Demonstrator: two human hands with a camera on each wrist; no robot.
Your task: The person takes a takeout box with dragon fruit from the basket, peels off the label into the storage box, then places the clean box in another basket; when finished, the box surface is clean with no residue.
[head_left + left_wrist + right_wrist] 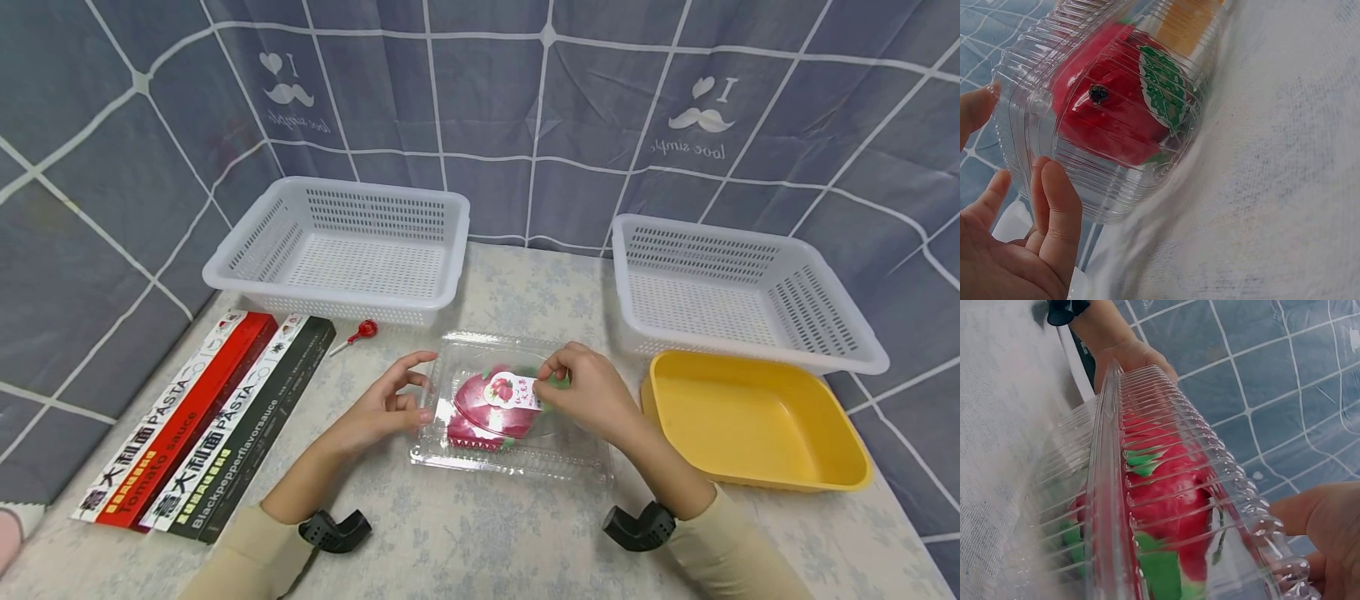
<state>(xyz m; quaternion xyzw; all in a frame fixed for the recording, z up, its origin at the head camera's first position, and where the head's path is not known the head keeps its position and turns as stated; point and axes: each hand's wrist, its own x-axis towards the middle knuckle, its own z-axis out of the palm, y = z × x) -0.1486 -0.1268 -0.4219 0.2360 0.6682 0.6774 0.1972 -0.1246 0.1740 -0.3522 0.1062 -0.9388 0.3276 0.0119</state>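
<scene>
A clear plastic clamshell box [510,468], its lid down, lies on the table between the hands. Inside is a red and green dragon fruit [480,421], seen through the ribbed walls in both wrist views. A white label [517,393] with a fruit picture lies on the lid. My right hand [588,390] pinches the label's right end between thumb and index finger. At the box's left edge, my left hand [386,404] holds the side, thumb near the front and index finger at the far corner. In the left wrist view its fingers [1060,219] bend against the box wall.
White perforated baskets stand behind, one at left [352,304] and one at right [750,354]. A yellow tray [757,417] sits right of the box. Red [176,417] and black pasta boxes [247,425] lie at left, near a red lollipop [366,329].
</scene>
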